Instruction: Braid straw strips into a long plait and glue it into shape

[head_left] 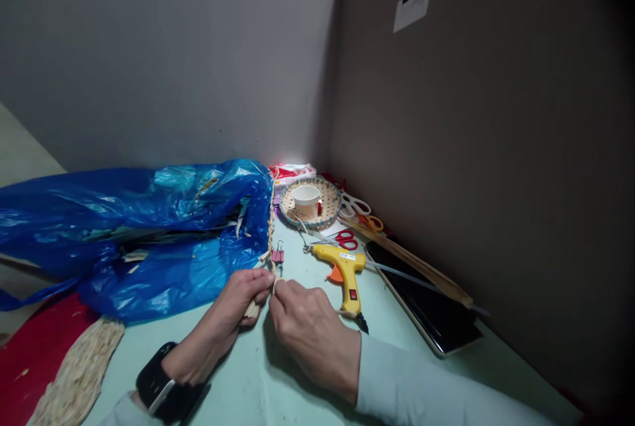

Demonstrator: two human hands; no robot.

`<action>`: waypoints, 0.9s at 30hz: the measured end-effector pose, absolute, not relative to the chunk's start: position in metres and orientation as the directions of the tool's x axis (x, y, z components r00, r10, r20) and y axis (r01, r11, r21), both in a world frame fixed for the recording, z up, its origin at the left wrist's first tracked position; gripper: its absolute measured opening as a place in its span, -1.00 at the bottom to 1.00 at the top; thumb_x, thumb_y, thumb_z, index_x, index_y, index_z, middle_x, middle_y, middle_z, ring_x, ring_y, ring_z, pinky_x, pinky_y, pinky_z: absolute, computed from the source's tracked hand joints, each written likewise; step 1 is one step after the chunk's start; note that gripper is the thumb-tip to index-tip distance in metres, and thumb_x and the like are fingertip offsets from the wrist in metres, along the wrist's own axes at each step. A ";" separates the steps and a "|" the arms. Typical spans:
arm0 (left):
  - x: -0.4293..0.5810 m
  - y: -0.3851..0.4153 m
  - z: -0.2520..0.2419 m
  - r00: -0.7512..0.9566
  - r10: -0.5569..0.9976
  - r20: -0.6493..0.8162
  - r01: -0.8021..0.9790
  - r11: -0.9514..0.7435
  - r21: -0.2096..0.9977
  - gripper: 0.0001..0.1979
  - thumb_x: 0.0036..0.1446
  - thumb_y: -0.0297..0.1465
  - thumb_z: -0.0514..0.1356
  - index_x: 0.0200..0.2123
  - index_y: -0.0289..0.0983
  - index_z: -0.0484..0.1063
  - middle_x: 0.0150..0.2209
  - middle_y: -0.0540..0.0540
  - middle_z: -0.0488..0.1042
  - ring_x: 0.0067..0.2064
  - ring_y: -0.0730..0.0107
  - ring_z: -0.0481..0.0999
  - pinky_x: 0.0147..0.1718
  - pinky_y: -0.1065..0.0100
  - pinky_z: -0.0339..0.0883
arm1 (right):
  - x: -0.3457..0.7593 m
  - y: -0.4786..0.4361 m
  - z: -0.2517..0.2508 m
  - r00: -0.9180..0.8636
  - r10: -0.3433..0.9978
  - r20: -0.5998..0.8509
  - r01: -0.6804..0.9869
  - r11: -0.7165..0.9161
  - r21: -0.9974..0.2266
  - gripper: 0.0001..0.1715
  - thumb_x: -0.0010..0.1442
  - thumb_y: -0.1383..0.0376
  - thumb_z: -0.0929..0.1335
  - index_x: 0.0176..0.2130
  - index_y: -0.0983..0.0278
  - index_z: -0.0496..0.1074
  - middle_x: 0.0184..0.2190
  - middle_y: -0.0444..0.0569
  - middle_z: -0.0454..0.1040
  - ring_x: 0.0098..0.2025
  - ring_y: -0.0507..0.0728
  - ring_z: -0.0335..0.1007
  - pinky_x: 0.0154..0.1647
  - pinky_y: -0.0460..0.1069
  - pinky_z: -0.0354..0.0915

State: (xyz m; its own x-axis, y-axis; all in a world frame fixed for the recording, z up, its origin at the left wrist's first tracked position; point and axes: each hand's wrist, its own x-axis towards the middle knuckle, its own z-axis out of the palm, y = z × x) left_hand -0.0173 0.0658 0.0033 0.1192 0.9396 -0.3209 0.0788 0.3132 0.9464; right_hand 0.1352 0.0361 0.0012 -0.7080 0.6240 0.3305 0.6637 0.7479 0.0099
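A thin braid of pale dried-leaf strips (270, 231) runs along the light green table towards the back wall. A pink binder clip (278, 256) sits beside the braid, just beyond my fingers. My left hand (243, 294), with a black watch on its wrist, pinches the near end, and a loose strip (253, 310) hangs under its fingers. My right hand (310, 327) is closed at the same spot, its fingertips meeting the left ones on the strips. The exact grip of the right fingers is partly hidden behind its knuckles.
Right of my hands lie a yellow glue gun (342, 257), red-handled scissors (346, 239) and a dark tablet (426, 307). A woven tray (333, 204) holds a white cup (306, 200). A blue plastic bag (163, 280) fills the left; a coiled woven mat (77, 373) lies nearer.
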 end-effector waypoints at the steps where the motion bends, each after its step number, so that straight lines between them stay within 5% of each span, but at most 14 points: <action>1: -0.018 0.066 0.003 0.139 0.937 -0.320 0.065 0.314 0.947 -0.62 -0.12 -0.13 0.32 -0.58 -0.24 0.24 -0.64 0.20 0.09 -0.65 0.66 -0.05 -0.68 0.47 -0.23 | 0.135 0.037 0.000 -0.736 0.586 0.338 0.634 0.772 0.043 -0.76 0.22 0.50 0.26 -0.10 0.47 0.40 -0.21 0.14 0.43 -0.23 0.23 0.32 -0.48 0.04 0.08; 3: -0.020 0.068 0.002 0.180 0.928 -0.326 0.056 0.321 0.945 -0.63 -0.14 -0.13 0.32 -0.56 -0.24 0.25 -0.64 0.20 0.09 -0.65 0.66 -0.07 -0.67 0.45 -0.26 | 0.137 0.041 0.001 -0.727 0.581 0.366 0.623 0.782 -0.003 -0.80 0.29 0.41 0.24 -0.16 0.42 0.43 -0.24 0.10 0.44 -0.24 0.21 0.31 -0.43 0.05 0.14; 8: -0.021 0.072 0.000 0.200 0.916 -0.347 0.067 0.340 0.938 -0.66 -0.11 -0.15 0.30 -0.54 -0.24 0.25 -0.68 0.24 0.03 -0.67 0.67 -0.14 -0.68 0.45 -0.34 | 0.141 0.060 0.013 -0.438 0.841 0.318 0.752 0.537 -0.382 -0.70 0.36 0.26 0.19 -0.07 0.33 0.41 -0.17 0.08 0.45 -0.11 0.20 0.32 -0.10 0.06 0.21; 12: -0.019 0.070 0.002 0.195 0.907 -0.373 0.096 0.361 0.928 -0.65 -0.11 -0.14 0.31 -0.52 -0.25 0.28 -0.71 0.26 0.00 -0.68 0.69 -0.16 -0.69 0.48 -0.35 | 0.136 0.066 0.016 -0.468 0.856 0.219 0.749 0.516 -0.415 -0.72 0.30 0.38 0.20 -0.06 0.38 0.39 -0.16 0.14 0.47 -0.10 0.21 0.35 -0.07 0.05 0.20; 15: -0.019 0.070 0.005 0.196 0.906 -0.375 0.123 0.356 0.926 -0.66 -0.01 -0.14 0.29 -0.49 -0.28 0.32 -0.68 0.25 0.02 -0.67 0.68 -0.11 -0.70 0.51 -0.30 | 0.133 0.065 0.017 -0.475 0.865 0.162 0.750 0.494 -0.441 -0.67 0.28 0.41 0.18 -0.02 0.44 0.37 -0.22 0.20 0.50 -0.19 0.23 0.40 -0.17 0.06 0.22; 20: -0.021 0.072 0.005 0.200 0.903 -0.379 0.215 0.337 0.917 -0.74 0.27 -0.24 0.14 -0.41 -0.29 0.34 -0.63 0.22 0.08 -0.70 0.66 -0.04 -0.75 0.52 -0.15 | 0.138 0.076 0.019 -0.439 0.897 0.050 0.720 0.384 -0.578 -0.66 0.31 0.29 0.18 -0.24 0.39 0.48 -0.33 0.16 0.54 -0.34 0.15 0.43 -0.40 -0.04 0.16; 27: -0.020 0.069 -0.001 0.175 0.945 -0.277 0.475 0.166 0.864 -0.73 0.25 -0.25 0.14 -0.43 -0.29 0.38 -0.61 0.17 0.20 -0.65 0.59 0.12 -0.67 0.47 0.03 | 0.137 0.095 0.004 -0.376 0.926 -0.034 0.609 0.220 -0.762 -0.77 0.16 0.38 0.30 -0.45 0.34 0.52 -0.48 -0.06 0.54 -0.42 0.02 0.39 -0.45 -0.14 0.15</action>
State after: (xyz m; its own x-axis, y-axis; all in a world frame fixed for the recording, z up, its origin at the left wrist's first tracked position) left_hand -0.0197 0.0686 -0.0006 0.1746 0.9449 -0.2770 0.4748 0.1656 0.8644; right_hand 0.1373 0.0948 0.0043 -0.3763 0.9259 -0.0338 0.6095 0.2199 -0.7617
